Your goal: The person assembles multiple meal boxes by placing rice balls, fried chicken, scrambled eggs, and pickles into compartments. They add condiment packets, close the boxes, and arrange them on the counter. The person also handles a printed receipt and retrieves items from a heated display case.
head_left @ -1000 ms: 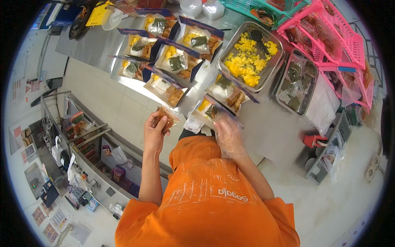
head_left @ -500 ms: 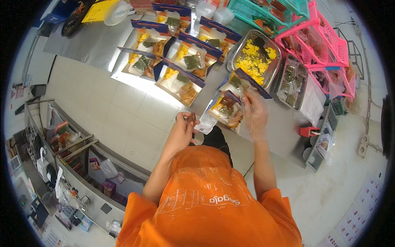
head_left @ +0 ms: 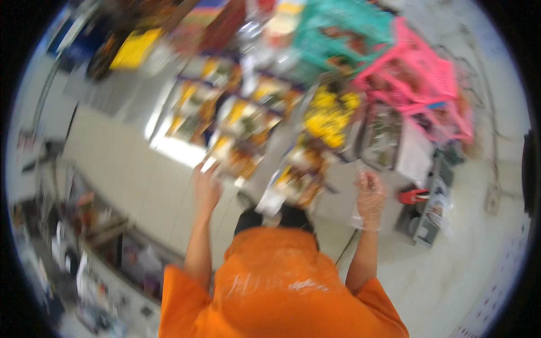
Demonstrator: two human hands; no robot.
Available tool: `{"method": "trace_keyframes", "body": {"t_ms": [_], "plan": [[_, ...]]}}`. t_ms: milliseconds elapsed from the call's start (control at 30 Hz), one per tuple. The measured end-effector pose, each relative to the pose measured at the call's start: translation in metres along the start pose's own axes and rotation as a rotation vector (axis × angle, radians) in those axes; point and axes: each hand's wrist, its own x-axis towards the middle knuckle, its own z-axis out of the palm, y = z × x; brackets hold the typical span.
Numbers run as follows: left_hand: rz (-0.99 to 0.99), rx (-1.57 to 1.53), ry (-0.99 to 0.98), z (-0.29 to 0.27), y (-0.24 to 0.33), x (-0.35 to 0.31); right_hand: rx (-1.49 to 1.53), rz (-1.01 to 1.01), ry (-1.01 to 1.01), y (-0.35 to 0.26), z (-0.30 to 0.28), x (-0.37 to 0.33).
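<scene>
Orange cloth, the worker's shirt [head_left: 282, 270], fills the bottom of my feed, and I take the egg tray [head_left: 353, 130], metal and heaped with yellow scrambled egg [head_left: 328, 119], as my landmark. To its left on the steel counter [head_left: 345, 181], I see a cluster of open food boxes [head_left: 247, 121] with yellow, white and brown food inside. Below and left of the egg tray, the left hand [head_left: 207, 185] is at the near edge of that cluster; I cannot tell whether its fingers pinch a box or only lie beside it (motion blur smears that spot badly for me). Just below the egg tray sit two more boxes [head_left: 298, 181], one nearer the worker, with a white paper slip [head_left: 271, 201] beside it. Below and right of the egg tray, the right hand [head_left: 370, 194], in a clear plastic glove, has its fingers loosely curled; whether they pinch anything, I cannot tell. Farther right is a red tape dispenser [head_left: 412, 196]. Above the egg tray is a teal basket [head_left: 345, 35]; above and right, a pink basket [head_left: 406, 73].
</scene>
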Motion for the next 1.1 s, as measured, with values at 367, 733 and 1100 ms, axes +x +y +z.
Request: {"method": "trace_keyframes", "body": {"t_ms": [367,733,1100], "plan": [[-0.451,-0.151,-0.010,0.013,0.089,-0.061,-0.492,-0.325,0.179,0.039,-0.158,0.444],[-0.034,-0.684,0.017,0.024,0.344,0.070,0.555,-0.284,-0.553,-0.043,-0.117,0.303],[-0.308,-0.843,-0.421,0.050,0.336,0.073,0.330,-0.198,-0.648,-0.020,-0.029,0.130]]}}
